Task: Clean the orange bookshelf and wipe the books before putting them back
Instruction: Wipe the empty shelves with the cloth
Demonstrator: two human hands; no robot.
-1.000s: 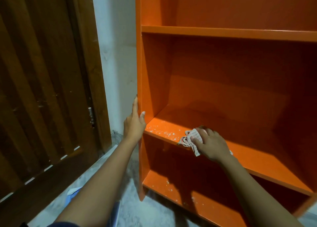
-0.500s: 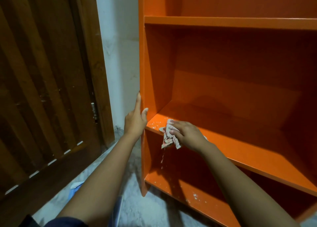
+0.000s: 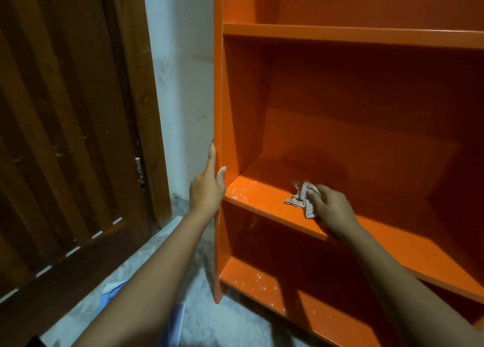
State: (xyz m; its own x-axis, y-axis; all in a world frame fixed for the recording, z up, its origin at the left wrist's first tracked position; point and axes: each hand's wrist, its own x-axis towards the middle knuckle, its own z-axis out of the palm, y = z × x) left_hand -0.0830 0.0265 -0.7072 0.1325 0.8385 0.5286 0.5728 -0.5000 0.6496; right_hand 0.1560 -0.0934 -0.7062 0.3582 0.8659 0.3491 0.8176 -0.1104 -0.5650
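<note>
The left hand (image 3: 207,187) lay with fingers straight along the bookshelf (image 3: 218,97) side, likely steadying it, while the right hand (image 3: 328,207) gripped a crumpled cloth (image 3: 301,198) pressed onto a shelf (image 3: 264,202), right of unwiped white specks (image 3: 239,190); no books showed.

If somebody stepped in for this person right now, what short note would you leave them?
Left hand open, straight fingers resting on the bookshelf's left side panel.
Right hand grips the rag on the middle shelf.
Done: visible shelves hold no books.
Left: white specks at that shelf's left front and on the bottom shelf; books, not in view, need wiping and returning.
</note>
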